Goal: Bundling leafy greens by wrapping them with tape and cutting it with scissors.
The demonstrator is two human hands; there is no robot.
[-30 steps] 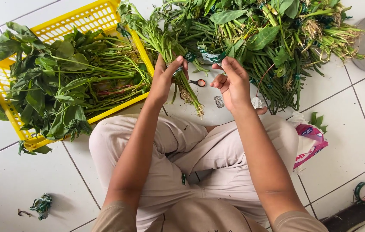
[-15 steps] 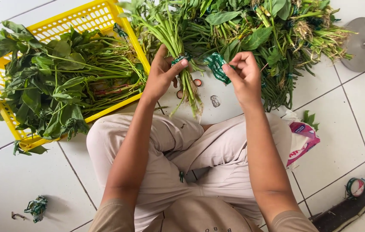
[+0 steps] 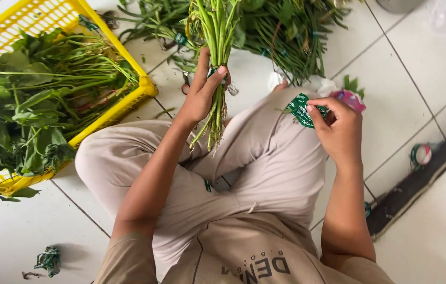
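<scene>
My left hand (image 3: 202,90) grips a bunch of green leafy stems (image 3: 216,31) near its root end, holding it upright over my crossed legs, roots hanging down. A bit of green tape shows at my thumb. My right hand (image 3: 340,129) is off to the right above my knee, pinching a crumpled piece of green tape (image 3: 299,109) between thumb and fingers, apart from the bunch.
A yellow plastic crate (image 3: 123,105) full of leafy greens sits at the left. A pile of loose greens (image 3: 291,31) lies on the white tiled floor ahead. A tape roll (image 3: 421,154) lies at the right, a tape scrap (image 3: 49,260) at bottom left, a pink packet (image 3: 350,98) by my knee.
My right hand pulled the green tape off the bunch and swung right and down over my knee. My left hand kept the bunch. My view turned to the right.
</scene>
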